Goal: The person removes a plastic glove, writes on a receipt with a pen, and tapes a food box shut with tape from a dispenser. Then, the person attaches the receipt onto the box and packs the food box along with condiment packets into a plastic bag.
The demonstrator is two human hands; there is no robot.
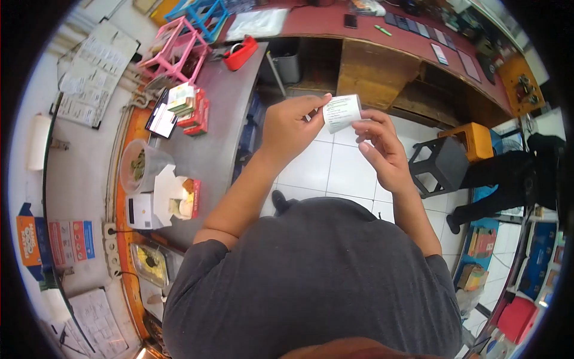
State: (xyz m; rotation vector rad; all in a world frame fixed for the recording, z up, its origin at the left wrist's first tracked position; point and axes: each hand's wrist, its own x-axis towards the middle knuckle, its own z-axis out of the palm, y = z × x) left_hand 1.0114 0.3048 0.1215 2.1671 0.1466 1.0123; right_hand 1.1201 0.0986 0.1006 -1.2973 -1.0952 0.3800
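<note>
A small white paper with printed lines point(342, 112) is held up in front of me, above the tiled floor. My left hand point(294, 127) pinches its left edge between thumb and fingertips. At the paper's right edge is my right hand point(384, 145), its fingers apart and curved, with the fingertips at or very near the lower right corner. Whether they touch the paper is hard to tell.
A grey counter point(221, 90) at left bears small stacked boxes point(194, 110), a pink rack point(173, 54), a red container point(241, 54) and a clear tub point(139, 167). Ahead stands a red-topped desk point(317, 23) with phones. At right are a black stool point(441, 164) and a person's dark-clothed legs point(493, 182).
</note>
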